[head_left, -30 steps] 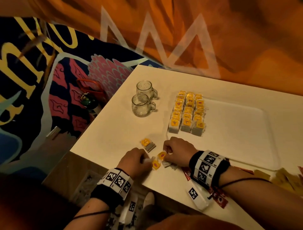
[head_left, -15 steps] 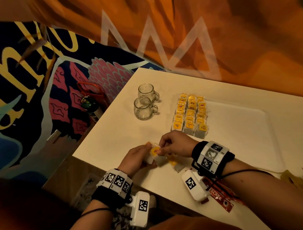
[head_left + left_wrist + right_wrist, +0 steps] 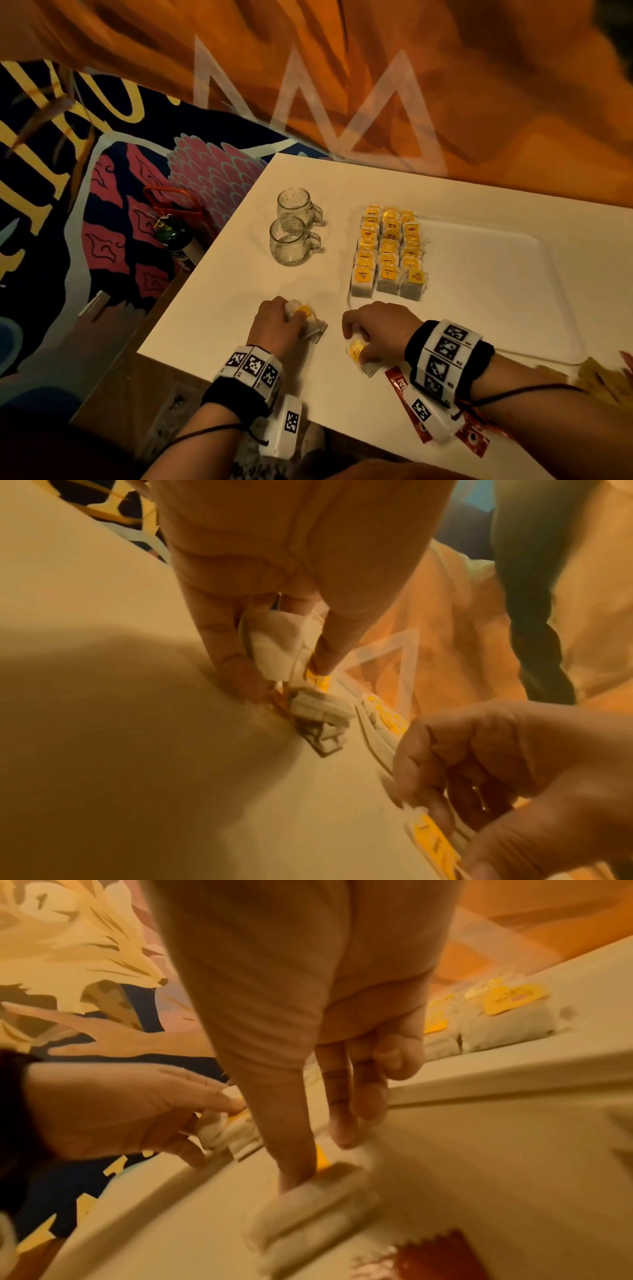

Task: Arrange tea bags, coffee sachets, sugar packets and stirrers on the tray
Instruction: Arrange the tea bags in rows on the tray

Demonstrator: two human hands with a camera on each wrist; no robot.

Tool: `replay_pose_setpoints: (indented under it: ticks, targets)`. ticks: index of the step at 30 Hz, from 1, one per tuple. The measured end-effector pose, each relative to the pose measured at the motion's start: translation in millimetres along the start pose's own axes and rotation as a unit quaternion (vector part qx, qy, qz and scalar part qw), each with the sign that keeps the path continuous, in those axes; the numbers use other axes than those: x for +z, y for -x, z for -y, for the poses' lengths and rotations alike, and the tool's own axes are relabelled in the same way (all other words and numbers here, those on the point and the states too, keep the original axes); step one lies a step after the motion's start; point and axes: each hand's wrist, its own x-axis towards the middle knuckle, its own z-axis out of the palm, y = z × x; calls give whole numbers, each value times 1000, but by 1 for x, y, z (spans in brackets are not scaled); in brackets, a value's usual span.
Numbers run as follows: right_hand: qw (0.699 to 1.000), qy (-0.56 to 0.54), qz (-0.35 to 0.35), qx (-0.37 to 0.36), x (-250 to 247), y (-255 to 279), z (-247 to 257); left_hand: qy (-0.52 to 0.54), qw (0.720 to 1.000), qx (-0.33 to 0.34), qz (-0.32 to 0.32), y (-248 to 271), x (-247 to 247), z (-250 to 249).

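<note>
A white tray (image 3: 513, 294) lies on the table's right half. Three rows of yellow-tagged tea bags (image 3: 390, 253) fill its left edge; they also show in the right wrist view (image 3: 507, 1020). In front of the tray, my left hand (image 3: 294, 320) grips a small bunch of tea bags (image 3: 310, 323) against the table, pinched between thumb and fingers (image 3: 236, 669). My right hand (image 3: 356, 346) pinches one tea bag (image 3: 358, 353) near the table's front edge; its thumb presses the bag (image 3: 308, 1199). Red coffee sachets (image 3: 400, 380) lie under my right wrist.
Two empty glass mugs (image 3: 291, 245) stand left of the tray. Yellow packets (image 3: 599, 373) lie at the right edge of the picture, beside the tray's front corner. A dark bottle (image 3: 173, 234) stands on the patterned floor left of the table.
My hands were together over one pile of tea bags. They have parted: the left keeps a bunch, the right has drawn one bag to the right and nearer the front edge.
</note>
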Motion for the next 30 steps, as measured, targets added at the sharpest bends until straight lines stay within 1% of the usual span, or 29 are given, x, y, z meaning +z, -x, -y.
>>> replay_pose_setpoints:
  ticks: [6, 9, 11, 13, 15, 18, 20, 22, 24, 27, 28, 30]
  targets:
    - [1000, -4, -16, -1, 1, 1, 1, -91, 995, 18, 47, -9, -1, -5]
    - [999, -30, -22, 4, 1, 2, -1, -103, 993, 11, 61, -9, -1, -5]
    - [996, -76, -35, 7, -1, 5, -4, -107, 992, 14, 67, -10, -3, -7]
    - [987, -144, -64, 18, -5, 11, -13, -137, 987, 19, 78, -11, -5, -10]
    - [971, -223, -85, 24, -13, 19, -24, -171, 981, 23, 94, -12, -6, -14]
    - [940, -314, -128, 28, -29, 31, -40, -180, 976, 17, 119, -18, -7, -13]
    - [919, -357, -163, 42, -36, 35, -50, -172, 976, 24, 127, -19, -7, -11]
    - [906, -374, -189, 57, -38, 35, -58, -151, 979, 45, 125, -17, -6, -9]
    - [894, -399, -193, 62, -35, 33, -61, -121, 983, 68, 121, -15, -7, -7]
    - [872, -446, -190, 71, -25, 25, -64, -56, 985, 76, 141, -13, -8, -3]
    - [870, -447, -191, 80, -21, 21, -66, -27, 986, 78, 145, -14, -9, -2]
    - [877, -423, -199, 112, -14, 13, -72, 37, 984, 87, 151, -14, -11, -2]
